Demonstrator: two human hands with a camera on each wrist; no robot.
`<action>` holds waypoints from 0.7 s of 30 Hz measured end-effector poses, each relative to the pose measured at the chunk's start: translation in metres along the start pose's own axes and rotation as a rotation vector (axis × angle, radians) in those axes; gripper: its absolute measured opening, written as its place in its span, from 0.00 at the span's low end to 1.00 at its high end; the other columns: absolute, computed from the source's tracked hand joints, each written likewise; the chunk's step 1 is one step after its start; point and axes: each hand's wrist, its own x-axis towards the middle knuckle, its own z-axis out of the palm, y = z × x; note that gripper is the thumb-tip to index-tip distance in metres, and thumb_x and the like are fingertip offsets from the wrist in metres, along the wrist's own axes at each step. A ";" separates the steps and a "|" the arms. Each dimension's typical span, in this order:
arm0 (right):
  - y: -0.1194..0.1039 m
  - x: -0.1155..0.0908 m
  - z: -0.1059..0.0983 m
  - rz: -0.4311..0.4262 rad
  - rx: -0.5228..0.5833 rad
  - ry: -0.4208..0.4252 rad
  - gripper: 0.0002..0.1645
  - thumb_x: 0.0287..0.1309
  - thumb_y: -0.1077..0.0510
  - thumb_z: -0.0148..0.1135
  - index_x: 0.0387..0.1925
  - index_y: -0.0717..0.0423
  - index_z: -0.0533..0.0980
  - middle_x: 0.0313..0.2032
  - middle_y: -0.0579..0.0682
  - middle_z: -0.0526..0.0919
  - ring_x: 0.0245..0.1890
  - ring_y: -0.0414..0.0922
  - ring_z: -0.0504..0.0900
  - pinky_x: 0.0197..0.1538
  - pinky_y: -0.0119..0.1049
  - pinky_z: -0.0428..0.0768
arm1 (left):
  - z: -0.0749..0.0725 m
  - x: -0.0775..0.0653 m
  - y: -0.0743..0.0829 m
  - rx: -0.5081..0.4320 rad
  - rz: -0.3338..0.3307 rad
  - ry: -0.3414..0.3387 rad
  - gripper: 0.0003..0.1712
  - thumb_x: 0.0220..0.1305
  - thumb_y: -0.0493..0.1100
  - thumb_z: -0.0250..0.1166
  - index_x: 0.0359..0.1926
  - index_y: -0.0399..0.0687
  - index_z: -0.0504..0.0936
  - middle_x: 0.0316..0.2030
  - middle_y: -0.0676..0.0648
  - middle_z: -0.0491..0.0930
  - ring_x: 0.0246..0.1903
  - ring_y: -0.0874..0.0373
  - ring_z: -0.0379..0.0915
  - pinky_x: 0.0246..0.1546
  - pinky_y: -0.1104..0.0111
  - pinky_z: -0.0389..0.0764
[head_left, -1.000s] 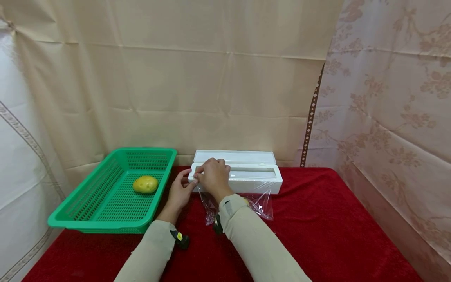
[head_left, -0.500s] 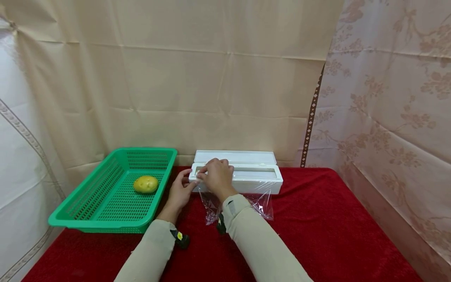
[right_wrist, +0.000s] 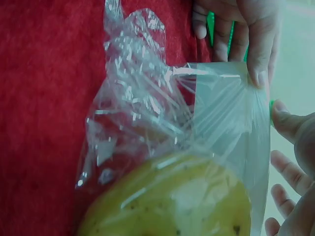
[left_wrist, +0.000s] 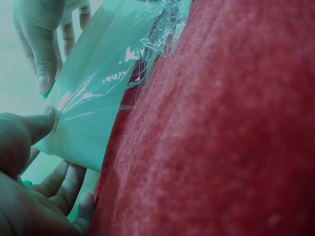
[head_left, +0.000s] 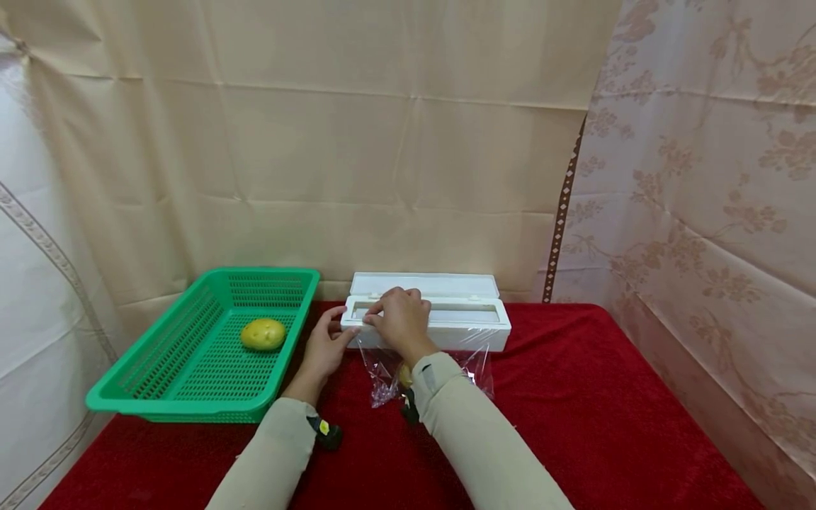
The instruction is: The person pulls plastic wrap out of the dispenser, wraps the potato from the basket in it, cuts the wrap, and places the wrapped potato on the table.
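Observation:
A white cling film box [head_left: 459, 336] lies on the red cloth with its lid [head_left: 423, 285] raised and a pale roll [head_left: 462, 316] inside. My left hand [head_left: 326, 346] grips its left end, thumb [left_wrist: 42, 125] on the front edge. At that edge, a little to the right, my right hand [head_left: 403, 320] pinches a small green slider [right_wrist: 271, 105], mostly hidden by the fingers. Clear cling film [right_wrist: 147, 93] drapes from the box's front onto the cloth. A yellow potato [right_wrist: 172, 201] sits under the film, largely hidden by my right wrist in the head view.
To the left stands a green plastic basket [head_left: 264, 405] with another potato [head_left: 263, 334] in it. A red cloth [head_left: 605, 411] covers the table. Beige curtain [head_left: 306, 142] hangs close behind the box, and a patterned curtain [head_left: 720, 212] is on the right.
My right hand has slid rightward along the box's front edge from beside the left hand. More of the film and the potato under it now show left of the wrist. The left hand stays put.

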 end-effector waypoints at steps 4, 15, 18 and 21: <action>0.005 -0.001 -0.002 -0.004 0.002 -0.006 0.06 0.57 0.37 0.74 0.31 0.29 0.91 0.50 0.41 0.86 0.57 0.56 0.76 0.56 0.57 0.70 | 0.000 0.000 -0.001 0.002 -0.003 -0.002 0.29 0.70 0.37 0.68 0.69 0.42 0.71 0.48 0.33 0.80 0.41 0.51 0.81 0.36 0.71 0.79; 0.017 -0.002 -0.008 -0.001 0.006 -0.021 0.07 0.57 0.37 0.74 0.32 0.30 0.91 0.49 0.41 0.87 0.55 0.56 0.76 0.55 0.57 0.71 | 0.000 0.002 0.000 0.010 -0.072 -0.028 0.30 0.72 0.39 0.66 0.72 0.48 0.69 0.53 0.33 0.79 0.47 0.48 0.80 0.42 0.71 0.78; 0.021 -0.003 -0.010 -0.001 0.015 -0.021 0.07 0.57 0.38 0.75 0.32 0.31 0.91 0.49 0.42 0.87 0.56 0.57 0.76 0.56 0.58 0.70 | -0.001 0.002 0.000 0.009 -0.076 -0.032 0.30 0.72 0.40 0.66 0.72 0.48 0.69 0.54 0.33 0.79 0.47 0.48 0.80 0.43 0.69 0.79; 0.024 -0.003 -0.012 0.001 0.014 -0.020 0.07 0.57 0.38 0.74 0.32 0.31 0.91 0.49 0.41 0.87 0.56 0.57 0.76 0.56 0.58 0.70 | -0.002 0.002 0.000 0.008 -0.079 -0.035 0.31 0.73 0.41 0.66 0.72 0.49 0.68 0.54 0.33 0.78 0.49 0.46 0.80 0.44 0.66 0.80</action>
